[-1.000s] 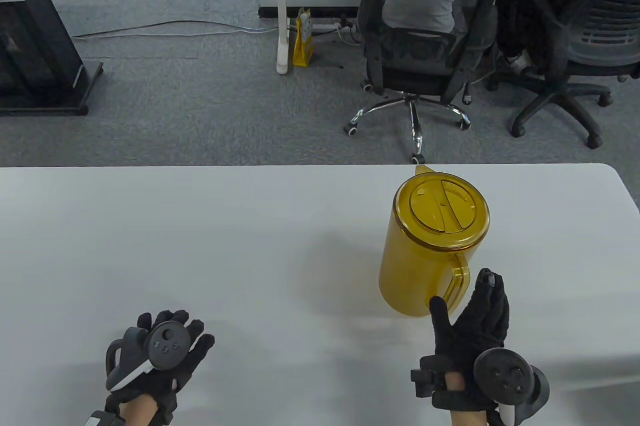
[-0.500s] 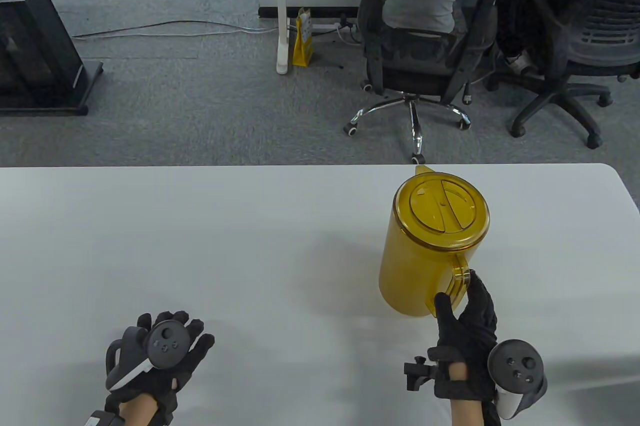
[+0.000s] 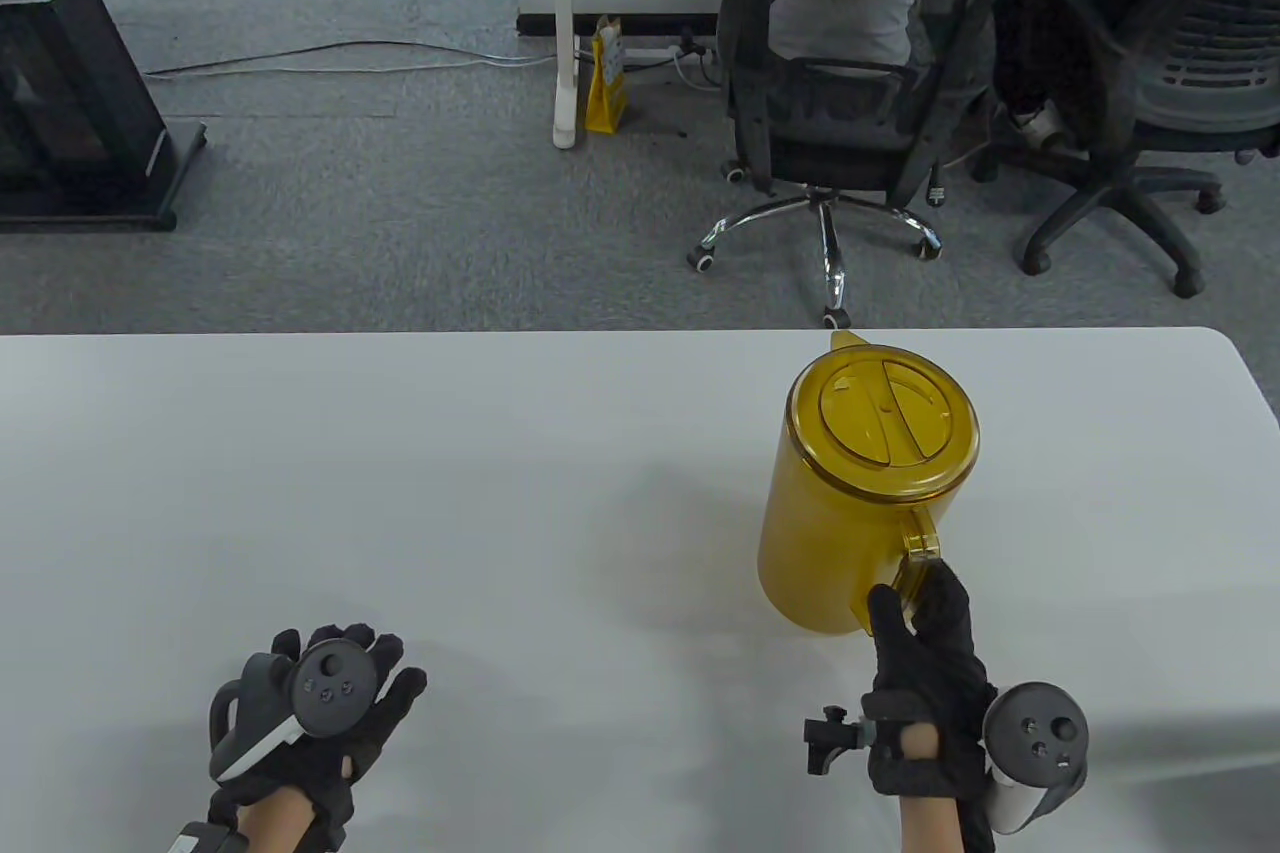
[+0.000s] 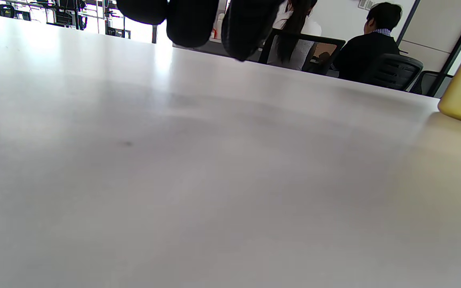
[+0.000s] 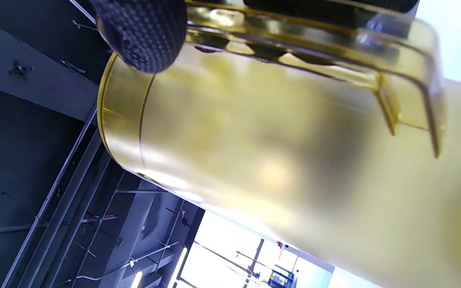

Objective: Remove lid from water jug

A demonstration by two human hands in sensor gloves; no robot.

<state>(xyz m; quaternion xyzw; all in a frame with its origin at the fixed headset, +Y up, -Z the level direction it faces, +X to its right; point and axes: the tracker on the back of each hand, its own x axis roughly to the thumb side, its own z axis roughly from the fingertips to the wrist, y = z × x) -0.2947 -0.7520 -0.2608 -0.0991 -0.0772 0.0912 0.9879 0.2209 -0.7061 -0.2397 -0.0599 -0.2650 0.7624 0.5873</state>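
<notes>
Your right hand [image 3: 925, 658] gripped the handle [image 3: 915, 561] of the stiff, slick, probably light water jug [image 3: 860, 483] near the table's [image 3: 400, 493] far right edge, its lid [image 3: 885, 408] best pinched at the rim by your idle, loosely open left hand [image 3: 320, 723].

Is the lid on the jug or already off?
On. The lid sits flat inside the rim of the upright jug; the right hand grips only the handle.

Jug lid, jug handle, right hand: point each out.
lid [image 3: 884, 410], table view, centre of the round top.
handle [image 3: 917, 553], table view, upper bend.
right hand [image 3: 925, 658], table view, back of the glove.
</notes>
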